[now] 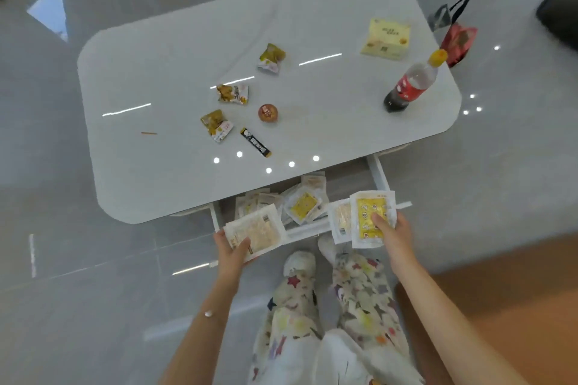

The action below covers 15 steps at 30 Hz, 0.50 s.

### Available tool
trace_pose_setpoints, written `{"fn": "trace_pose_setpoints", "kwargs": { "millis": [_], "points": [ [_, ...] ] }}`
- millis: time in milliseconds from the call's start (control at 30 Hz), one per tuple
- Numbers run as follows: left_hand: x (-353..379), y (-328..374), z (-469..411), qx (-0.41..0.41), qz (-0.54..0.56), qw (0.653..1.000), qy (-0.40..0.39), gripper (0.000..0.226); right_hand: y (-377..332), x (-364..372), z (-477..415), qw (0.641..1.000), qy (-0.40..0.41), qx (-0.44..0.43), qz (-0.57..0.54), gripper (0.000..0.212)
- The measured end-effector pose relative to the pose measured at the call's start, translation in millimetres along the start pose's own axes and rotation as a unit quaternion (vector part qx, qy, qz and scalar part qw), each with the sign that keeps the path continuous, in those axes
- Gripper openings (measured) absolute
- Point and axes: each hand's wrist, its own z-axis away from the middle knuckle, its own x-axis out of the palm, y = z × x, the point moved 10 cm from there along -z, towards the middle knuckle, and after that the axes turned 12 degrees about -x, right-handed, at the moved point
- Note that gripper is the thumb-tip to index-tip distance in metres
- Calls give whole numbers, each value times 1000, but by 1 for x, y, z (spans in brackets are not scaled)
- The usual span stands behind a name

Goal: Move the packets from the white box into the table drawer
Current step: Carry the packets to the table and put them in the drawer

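The table drawer (380, 173) stands pulled out under the white table's near edge, with several flat white-and-yellow packets (303, 205) lying inside. My left hand (233, 251) grips a pale packet (256, 230) at the drawer's left front corner. My right hand (391, 233) holds two packets, a yellow printed one (370, 212) on top, over the drawer's right front part. A pale yellow box (386, 39) sits at the table's far right; no white box shows.
On the white table (156, 72) lie three small snack packs (233, 94), a round orange sweet (268, 112), a black stick sachet (256, 142) and a cola bottle (409, 84). A red bag (459, 40) stands on the floor beyond. My patterned trouser legs are below.
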Motion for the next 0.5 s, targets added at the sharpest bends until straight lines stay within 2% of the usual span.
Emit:
{"fn": "trace_pose_setpoints", "kwargs": {
  "millis": [233, 367, 500],
  "points": [
    [69, -46, -185, -14, -31, 999, 24, 55, 125, 85, -185, 995, -67, 53, 51, 77],
    [97, -71, -244, -14, -67, 997, 35, 61, 163, 107, -238, 992, -64, 60, 93, 57],
    [105, -86, -258, -8, -91, 995, 48, 68, 185, 114, -250, 984, -83, 73, 143, 47]
  ]
}}
